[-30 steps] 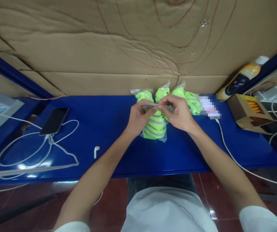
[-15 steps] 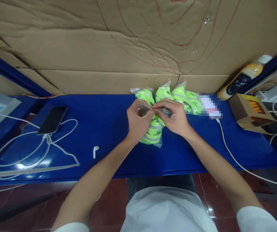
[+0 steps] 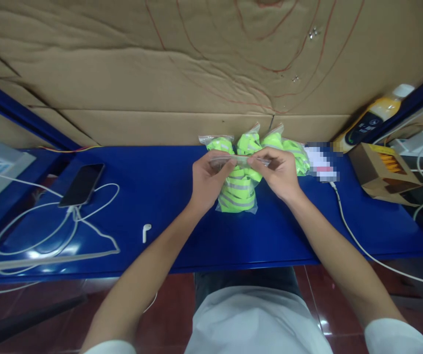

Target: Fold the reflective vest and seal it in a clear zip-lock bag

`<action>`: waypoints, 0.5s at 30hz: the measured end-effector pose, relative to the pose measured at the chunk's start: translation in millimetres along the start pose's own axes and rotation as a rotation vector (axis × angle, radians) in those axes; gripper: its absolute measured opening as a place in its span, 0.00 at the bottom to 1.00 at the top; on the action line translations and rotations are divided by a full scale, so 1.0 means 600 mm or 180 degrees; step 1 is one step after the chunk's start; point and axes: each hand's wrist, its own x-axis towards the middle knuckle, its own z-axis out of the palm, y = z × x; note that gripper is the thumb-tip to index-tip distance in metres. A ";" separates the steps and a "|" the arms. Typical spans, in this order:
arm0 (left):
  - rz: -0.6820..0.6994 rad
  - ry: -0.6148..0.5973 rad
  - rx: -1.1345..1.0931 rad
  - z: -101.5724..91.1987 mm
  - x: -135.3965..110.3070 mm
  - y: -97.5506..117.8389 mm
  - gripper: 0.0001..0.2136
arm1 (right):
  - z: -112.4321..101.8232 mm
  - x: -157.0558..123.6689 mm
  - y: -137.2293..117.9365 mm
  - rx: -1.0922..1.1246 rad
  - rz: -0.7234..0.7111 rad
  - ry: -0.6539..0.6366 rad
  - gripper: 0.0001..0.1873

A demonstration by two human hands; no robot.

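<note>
Both my hands pinch the top edge of a clear zip bag (image 3: 237, 194) holding a folded neon-yellow item with grey reflective bands. My left hand (image 3: 209, 179) grips the seal's left part between thumb and fingers. On the right part of the same strip, my right hand (image 3: 280, 172) has thumb and fingers pressed together. The strip is stretched flat between them, and the bag's filled body hangs toward me over the blue shelf. Behind my hands stand several similar filled bags (image 3: 249, 142), partly hidden by my fingers.
A phone (image 3: 82, 185) with white cables lies at the left on the blue shelf (image 3: 167, 196). One white earbud (image 3: 146, 233) is near my left forearm. At the right are a juice bottle (image 3: 374, 118), a cardboard box (image 3: 374, 172) and a white cable (image 3: 347, 221). Cardboard lines the back.
My hands have moved apart along the bag's seal, my right hand going right. The bag's top, bunched before, is now straight, and its body has swung slightly right.
</note>
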 end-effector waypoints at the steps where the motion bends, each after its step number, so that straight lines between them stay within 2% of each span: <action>1: 0.0006 0.0024 -0.0015 -0.002 0.002 -0.004 0.10 | -0.001 0.001 0.002 0.0041 0.0048 0.0031 0.16; 7: 0.0048 0.0172 -0.0140 -0.009 0.009 -0.017 0.09 | -0.032 0.011 0.002 0.0489 0.0455 -0.0173 0.17; 11: 0.0052 0.0263 -0.0057 -0.008 0.008 -0.017 0.10 | -0.053 0.014 0.002 0.0397 0.0485 -0.0353 0.17; 15: 0.0075 0.0277 -0.0063 -0.006 0.008 -0.015 0.11 | -0.052 0.012 0.008 0.0429 0.0466 -0.0283 0.16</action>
